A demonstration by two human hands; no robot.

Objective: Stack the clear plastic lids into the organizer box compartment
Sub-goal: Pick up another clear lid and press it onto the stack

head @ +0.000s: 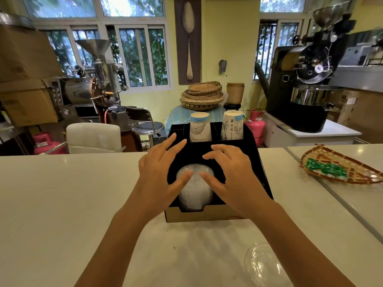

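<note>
Nearest on the white counter (62, 204), a lone clear domed plastic lid (262, 264) lies loose. Beyond, the stack of clear plastic lids (194, 193) leans lengthwise in the black cardboard organizer box (257, 162) front compartment. Left hand (159, 172) and right hand (234, 172) hover palm-down, fingers spread, thumbs pressing the stack.

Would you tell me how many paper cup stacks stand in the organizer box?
2: one paper cup stack at the back left, another at the back right; the cups nested within each are hidden.
</note>
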